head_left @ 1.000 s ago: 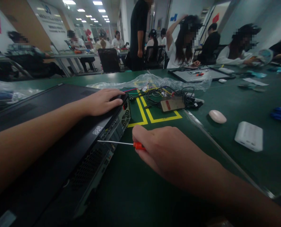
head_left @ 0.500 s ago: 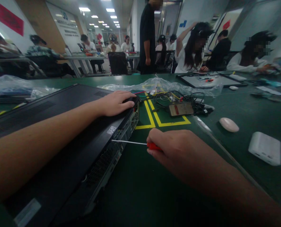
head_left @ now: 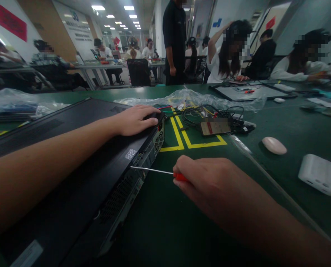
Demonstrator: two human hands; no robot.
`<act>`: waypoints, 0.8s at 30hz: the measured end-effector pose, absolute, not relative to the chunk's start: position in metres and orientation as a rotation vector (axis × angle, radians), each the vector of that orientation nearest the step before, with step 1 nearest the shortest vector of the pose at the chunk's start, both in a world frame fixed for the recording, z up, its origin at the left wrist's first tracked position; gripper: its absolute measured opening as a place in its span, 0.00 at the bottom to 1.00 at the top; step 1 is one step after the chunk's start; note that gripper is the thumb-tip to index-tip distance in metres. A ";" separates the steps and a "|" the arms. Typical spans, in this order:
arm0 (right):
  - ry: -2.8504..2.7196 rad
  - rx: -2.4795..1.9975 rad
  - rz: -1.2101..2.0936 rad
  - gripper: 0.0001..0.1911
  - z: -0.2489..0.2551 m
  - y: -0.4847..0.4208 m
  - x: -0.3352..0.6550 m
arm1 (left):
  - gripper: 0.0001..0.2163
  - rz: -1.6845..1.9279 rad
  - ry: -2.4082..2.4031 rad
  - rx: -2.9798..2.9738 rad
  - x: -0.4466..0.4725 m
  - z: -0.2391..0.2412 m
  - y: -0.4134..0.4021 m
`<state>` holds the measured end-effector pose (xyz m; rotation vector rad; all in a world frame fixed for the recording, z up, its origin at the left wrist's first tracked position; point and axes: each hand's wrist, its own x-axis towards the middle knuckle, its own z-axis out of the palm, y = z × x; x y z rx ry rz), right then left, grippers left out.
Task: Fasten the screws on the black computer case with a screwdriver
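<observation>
A black desktop computer case (head_left: 79, 163) lies on its side on the green table, its metal back panel turned to the right. My left hand (head_left: 137, 119) rests flat on top of the case near its far right corner, fingers stretched out. In my right hand (head_left: 207, 180) is a screwdriver (head_left: 179, 177), its red handle wrapped by my fingers. The thin metal shaft points left, and its tip meets the upper edge of the back panel, below a small square code label (head_left: 130, 154). Whether a screw sits under the tip cannot be made out.
Beyond the case lie clear plastic wrap (head_left: 160, 99), tangled black cables (head_left: 235, 120) and a phone-like rectangle (head_left: 215, 127). At right are a pale mouse (head_left: 274, 145) and a white box-shaped device (head_left: 319, 174). Several people sit at tables behind; one person (head_left: 174, 44) stands.
My right hand and the screwdriver handle have dipped slightly, while the tip stays at the panel edge. My left hand has kept its place. The view has shifted a little.
</observation>
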<state>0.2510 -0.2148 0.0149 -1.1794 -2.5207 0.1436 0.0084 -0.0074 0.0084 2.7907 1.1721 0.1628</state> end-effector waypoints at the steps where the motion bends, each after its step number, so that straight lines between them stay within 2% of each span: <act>1: -2.514 -1.171 0.136 0.15 0.015 -0.215 0.251 | 0.36 0.178 1.176 2.791 0.008 0.008 -0.007; 12: -2.509 -1.154 0.062 0.13 0.013 -0.217 0.248 | 0.35 0.186 1.191 2.776 0.008 0.007 -0.005; 24: -2.546 -1.228 0.260 0.09 -0.007 -0.205 0.230 | 0.37 0.137 1.208 2.764 -0.016 0.003 0.011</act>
